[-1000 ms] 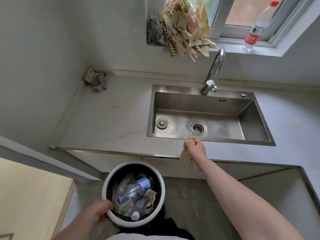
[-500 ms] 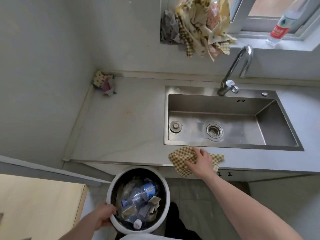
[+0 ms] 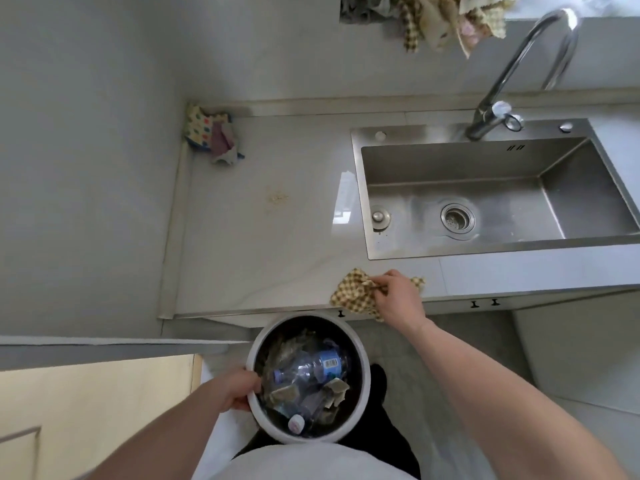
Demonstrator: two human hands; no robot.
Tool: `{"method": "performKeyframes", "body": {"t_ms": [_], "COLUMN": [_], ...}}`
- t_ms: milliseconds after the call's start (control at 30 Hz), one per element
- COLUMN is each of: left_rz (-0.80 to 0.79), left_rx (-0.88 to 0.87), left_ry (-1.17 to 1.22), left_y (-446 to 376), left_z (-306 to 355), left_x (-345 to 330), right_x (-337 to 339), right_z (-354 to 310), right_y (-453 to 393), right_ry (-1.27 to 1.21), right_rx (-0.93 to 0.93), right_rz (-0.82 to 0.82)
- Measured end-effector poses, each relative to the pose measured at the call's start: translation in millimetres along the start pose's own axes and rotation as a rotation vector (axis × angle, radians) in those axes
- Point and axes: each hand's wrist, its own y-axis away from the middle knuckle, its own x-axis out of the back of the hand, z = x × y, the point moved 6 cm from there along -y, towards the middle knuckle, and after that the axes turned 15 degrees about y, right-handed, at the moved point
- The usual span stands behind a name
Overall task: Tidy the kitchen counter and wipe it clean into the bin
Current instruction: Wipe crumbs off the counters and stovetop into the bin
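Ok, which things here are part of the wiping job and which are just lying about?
In use: checked cloth, right hand, bin, left hand, counter, stain.
Lying about: corner rags, sink, tap, hanging cloths.

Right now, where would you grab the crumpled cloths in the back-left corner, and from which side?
Take the cloths by the raised grey-pink fold at their right front, coming from the front right over the open counter. Walls close off the left and back, and that fold stands proud, so a pinch there looks easiest.
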Motion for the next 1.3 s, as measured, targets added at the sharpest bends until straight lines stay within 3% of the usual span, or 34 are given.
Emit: {"method": "performKeyframes", "body": {"t_ms": [267, 467, 567, 900, 1033, 1233, 1300], "left_rz": [0.0, -0.006, -0.007, -0.04, -0.034, -0.032, -0.016], "left_rx": [-0.027, -0.031, -0.028, -0.038, -0.044, -0.037, -0.037], "left_ry": [-0.062, -0.062, -0.035, -0.024, -0.06, -0.086, -0.079], "left_y": [-11, -23, -27, -18, -16, -12, -15], "left_z": [9, 7, 2, 3, 5, 8, 7], "left_x": [16, 16, 15, 4, 8, 13, 16], "right_x": [49, -2, -30, -64, -57, -3, 22], "right_z": [-36, -49, -57, -67, -71, -75, -77], "right_y": [-54, -87, -73, 41, 72, 36, 3], "right_ry": [-0.152, 0.143, 0.257, 0.064, -0.063, -0.345, -0.337], "right_rx": [0.016, 0.13, 0.149, 0.252, 0.273, 0.182, 0.161], "right_rz": [0.291, 0.004, 0.015, 0.087, 0.03, 0.113, 0.192]}}
